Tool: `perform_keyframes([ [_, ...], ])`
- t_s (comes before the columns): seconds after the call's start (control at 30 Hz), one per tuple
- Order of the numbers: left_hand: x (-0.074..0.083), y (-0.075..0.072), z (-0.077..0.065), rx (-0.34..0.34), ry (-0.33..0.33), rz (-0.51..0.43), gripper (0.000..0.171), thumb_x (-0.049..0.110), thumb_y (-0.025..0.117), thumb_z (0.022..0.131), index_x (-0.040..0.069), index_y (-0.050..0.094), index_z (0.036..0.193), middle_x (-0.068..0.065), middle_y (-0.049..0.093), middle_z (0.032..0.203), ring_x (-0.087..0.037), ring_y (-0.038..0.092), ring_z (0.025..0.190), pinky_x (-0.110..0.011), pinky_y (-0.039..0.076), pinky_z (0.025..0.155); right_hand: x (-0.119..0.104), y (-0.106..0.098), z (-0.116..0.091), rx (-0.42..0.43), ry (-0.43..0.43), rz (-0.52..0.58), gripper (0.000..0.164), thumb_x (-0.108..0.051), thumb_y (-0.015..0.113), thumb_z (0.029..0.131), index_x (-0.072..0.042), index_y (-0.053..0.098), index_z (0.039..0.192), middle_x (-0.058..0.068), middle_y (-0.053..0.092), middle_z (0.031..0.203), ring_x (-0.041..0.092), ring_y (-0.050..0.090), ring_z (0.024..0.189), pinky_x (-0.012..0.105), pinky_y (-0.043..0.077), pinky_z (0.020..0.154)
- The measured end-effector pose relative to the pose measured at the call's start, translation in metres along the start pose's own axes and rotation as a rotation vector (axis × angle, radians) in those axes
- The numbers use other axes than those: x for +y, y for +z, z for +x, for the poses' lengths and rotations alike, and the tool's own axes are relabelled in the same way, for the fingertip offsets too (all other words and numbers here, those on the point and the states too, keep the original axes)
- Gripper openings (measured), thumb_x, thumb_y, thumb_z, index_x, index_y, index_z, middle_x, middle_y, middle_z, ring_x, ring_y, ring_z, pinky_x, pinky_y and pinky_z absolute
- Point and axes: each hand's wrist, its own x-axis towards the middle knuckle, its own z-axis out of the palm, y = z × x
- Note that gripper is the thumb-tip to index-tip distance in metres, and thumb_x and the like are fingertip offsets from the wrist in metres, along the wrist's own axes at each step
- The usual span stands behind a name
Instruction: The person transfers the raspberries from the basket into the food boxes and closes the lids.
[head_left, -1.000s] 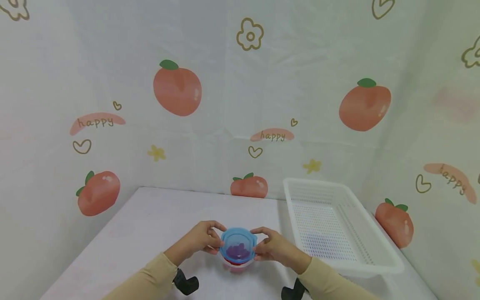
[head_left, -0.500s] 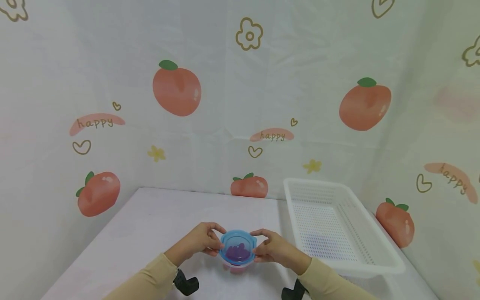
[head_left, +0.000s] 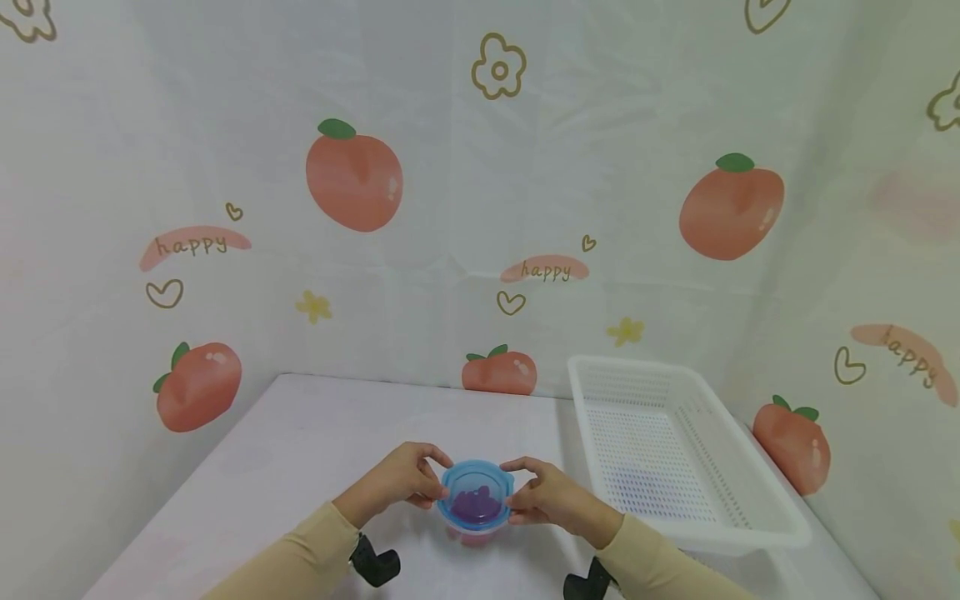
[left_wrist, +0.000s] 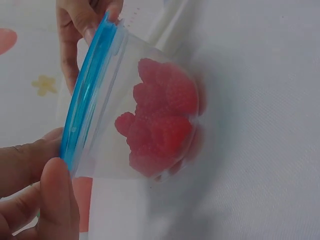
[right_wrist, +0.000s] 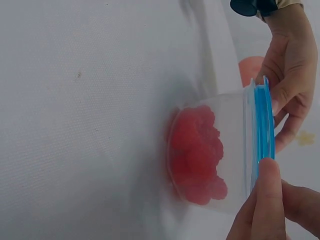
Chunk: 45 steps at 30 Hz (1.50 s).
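Note:
A clear plastic food container (left_wrist: 115,145) stands on the white table with several raspberries (right_wrist: 195,155) heaped at its bottom. Its blue lid (head_left: 477,496) lies over the top, level with the rim in both wrist views. At the lid's left edge, my left hand (head_left: 399,477) pinches the rim between thumb and fingers. My right hand (head_left: 553,496) grips the opposite edge the same way. Through the see-through lid the berries look purple in the head view. The fingers hide small parts of the lid's rim.
To the right of the hands sits a white perforated plastic basket (head_left: 776,508) on the table (head_left: 330,417). Behind the table hangs a white cloth (head_left: 420,325) printed with peaches and flowers. Black wrist mounts (head_left: 375,567) show below both hands.
The blue lid has come down and slightly toward me onto the container. The red strip of berries seen below its front edge is now covered. Both hands keep their hold.

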Motion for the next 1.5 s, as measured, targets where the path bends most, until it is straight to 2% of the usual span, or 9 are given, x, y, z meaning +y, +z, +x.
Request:
perform_keyframes([
  [0.2,0.0,0.001,0.002,0.05,-0.036,0.077,0.036,0.006,0.081,0.076,0.004,0.065,0.108,-0.006,0.061,0.076,-0.015,0.058,0.065,-0.033,0.059,0.065,0.0,0.0,0.0,-0.001,0.001,-0.003,0.057,0.004,0.066,0.085,0.002,0.044,0.137,0.005,0.057,0.076,0.009,0.061,0.063,0.025,0.059,0.066],
  [0.4,-0.007,0.003,0.009,0.04,-0.1,-0.036,0.035,0.004,0.077,0.079,0.002,0.063,0.111,-0.008,0.067,0.084,-0.017,0.067,0.07,-0.034,0.06,0.066,0.002,-0.001,-0.001,0.009,-0.017,-0.046,0.056,0.001,0.067,0.085,0.002,0.046,0.136,0.007,0.053,0.084,0.013,0.058,0.073,0.034,0.059,0.075],
  [0.53,-0.011,0.003,0.011,0.031,-0.136,-0.12,0.034,0.006,0.075,0.082,0.002,0.063,0.113,-0.008,0.07,0.084,-0.016,0.067,0.069,-0.031,0.059,0.063,0.004,0.001,-0.001,0.016,-0.023,-0.031,0.055,0.001,0.067,0.085,0.003,0.046,0.136,0.01,0.053,0.092,0.016,0.061,0.079,0.04,0.058,0.081],
  [0.67,-0.013,0.003,0.013,0.033,-0.162,-0.179,0.033,0.006,0.074,0.082,0.002,0.063,0.113,-0.008,0.069,0.083,-0.014,0.065,0.067,-0.028,0.058,0.06,0.005,0.001,-0.001,0.007,-0.03,0.007,0.056,0.002,0.066,0.085,0.005,0.044,0.136,0.011,0.055,0.094,0.015,0.063,0.078,0.038,0.058,0.08],
  [0.87,-0.016,0.004,0.016,0.046,-0.207,-0.219,0.033,0.007,0.075,0.082,0.004,0.064,0.112,-0.008,0.068,0.083,-0.013,0.063,0.063,-0.026,0.058,0.06,0.006,0.001,-0.001,0.0,-0.025,0.056,0.056,0.004,0.065,0.086,0.006,0.042,0.138,0.012,0.055,0.096,0.015,0.064,0.079,0.036,0.059,0.079],
  [1.2,-0.016,0.006,0.016,0.057,-0.219,-0.23,0.034,0.007,0.076,0.081,0.003,0.064,0.112,-0.009,0.068,0.084,-0.012,0.062,0.062,-0.027,0.058,0.06,0.017,0.011,0.003,0.099,-0.02,0.143,0.043,-0.007,0.06,0.093,0.0,0.047,0.134,0.007,0.053,0.093,0.012,0.06,0.073,0.024,0.056,0.067],
  [1.37,-0.015,0.005,0.015,0.054,-0.201,-0.245,0.034,0.004,0.076,0.08,0.002,0.064,0.112,-0.007,0.068,0.08,-0.011,0.061,0.06,-0.024,0.057,0.057,0.023,0.015,0.006,0.12,-0.068,0.185,0.039,-0.008,0.057,0.095,0.002,0.047,0.131,0.002,0.048,0.088,0.01,0.054,0.071,0.022,0.051,0.064],
  [1.5,-0.016,0.004,0.016,0.049,-0.191,-0.246,0.035,0.003,0.076,0.08,0.002,0.064,0.112,-0.006,0.068,0.078,-0.011,0.061,0.059,-0.023,0.056,0.056,0.026,0.017,0.008,0.122,-0.111,0.195,0.039,-0.006,0.055,0.096,0.006,0.044,0.131,-0.001,0.049,0.085,0.01,0.052,0.071,0.023,0.048,0.065],
])
